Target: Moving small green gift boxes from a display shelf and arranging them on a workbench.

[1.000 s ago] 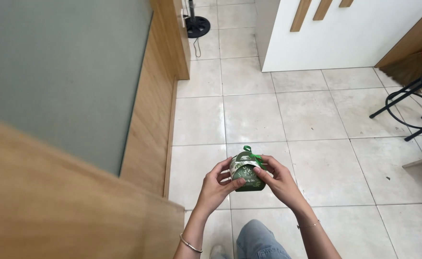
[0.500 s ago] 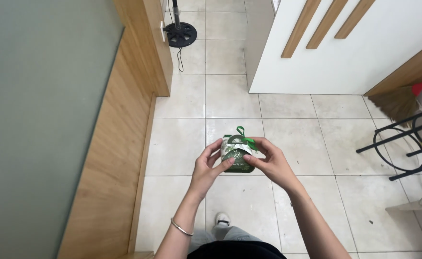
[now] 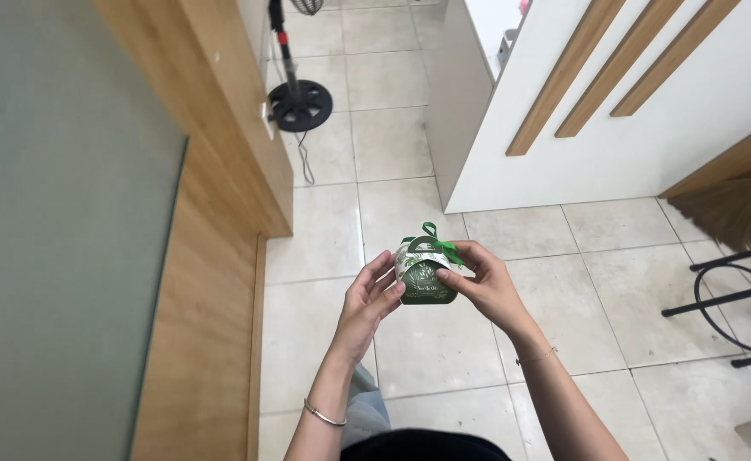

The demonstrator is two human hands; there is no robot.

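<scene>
Box (image 3: 427,275), held between left hand (image 3: 374,294) and right hand (image 3: 486,286), fingertips pinching its sides, keeping the bow (image 3: 437,239) on top upright.

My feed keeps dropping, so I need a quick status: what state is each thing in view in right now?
Gift box: small, green and white, closed, held off the floor between both hands.
Ribbon: green, tied in a bow on the box top.
Left hand: fingertips on the box's left side.
Right hand: gripping the box's right side.
Fan base: standing on the tiled floor, cord trailing.
Black stool: upright at right edge.
</scene>
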